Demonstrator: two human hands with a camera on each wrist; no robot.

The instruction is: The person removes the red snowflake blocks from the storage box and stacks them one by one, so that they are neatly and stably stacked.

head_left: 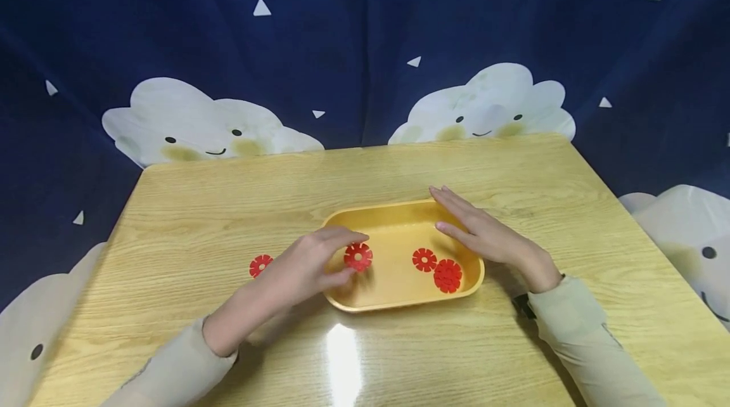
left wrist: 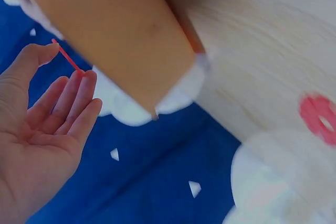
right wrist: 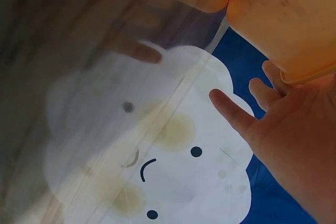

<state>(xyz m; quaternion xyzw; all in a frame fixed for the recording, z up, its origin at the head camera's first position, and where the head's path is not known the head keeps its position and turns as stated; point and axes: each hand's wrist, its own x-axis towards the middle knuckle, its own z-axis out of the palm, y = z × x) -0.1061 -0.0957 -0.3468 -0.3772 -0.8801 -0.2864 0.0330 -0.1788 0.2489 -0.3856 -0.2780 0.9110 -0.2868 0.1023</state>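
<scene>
A red toothed plastic disc (head_left: 358, 257) is pinched between the thumb and fingertips of my left hand (head_left: 305, 264), over the left end of the yellow tray (head_left: 393, 303). In the left wrist view the same disc (left wrist: 68, 56) shows edge-on between thumb and fingertips. My right hand (head_left: 485, 229) lies along the tray's right end with straight fingers, at the rim. From the right wrist view, the right hand (right wrist: 294, 129) has its fingers spread beside the tray wall (right wrist: 283, 30). Inside the tray, toward the right, lie a red disc (head_left: 424, 260) and a small overlapping pile of discs (head_left: 447, 276).
Another red disc (head_left: 260, 265) lies on the wooden table (head_left: 188, 223) left of the tray, partly behind the left hand. A dark blue curtain (head_left: 353, 45) with cloud prints hangs behind the table and at its sides.
</scene>
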